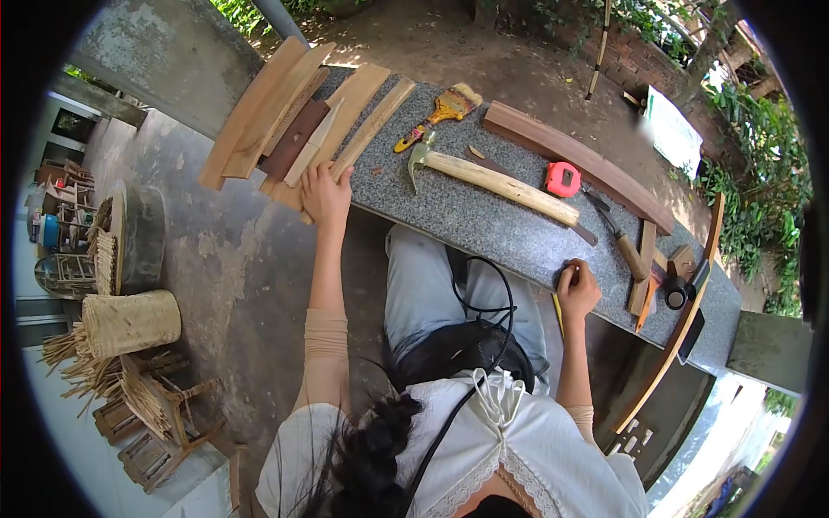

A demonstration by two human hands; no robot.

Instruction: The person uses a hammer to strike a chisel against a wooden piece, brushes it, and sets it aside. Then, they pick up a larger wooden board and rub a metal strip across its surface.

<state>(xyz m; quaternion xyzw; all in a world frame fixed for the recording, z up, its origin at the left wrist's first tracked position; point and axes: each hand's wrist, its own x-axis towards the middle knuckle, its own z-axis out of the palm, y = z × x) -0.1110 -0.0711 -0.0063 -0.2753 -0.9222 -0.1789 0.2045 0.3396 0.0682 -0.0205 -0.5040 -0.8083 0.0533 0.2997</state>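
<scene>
My left hand [325, 197] rests on the near ends of wooden strips at the left of the granite table [449, 229], fingers closed round a light strip [373, 127]. Beside it lie a dark brown block [294, 140] and several wider boards [259, 112]. At the table's front edge is my right hand [577, 287], its fingers curled; what they hold, if anything, is hidden. Between the hands and farther back lie a claw hammer [501, 186] and a brush [451, 105]. A red tape measure [563, 179] sits right of the hammer's handle.
A long dark wooden bar [579, 164] runs along the far edge. A wooden-handled tool [630, 256], a black round object [675, 293] and a long curved strip [669, 354] are at the right. Woven baskets [131, 324] and sticks stand on the floor at left.
</scene>
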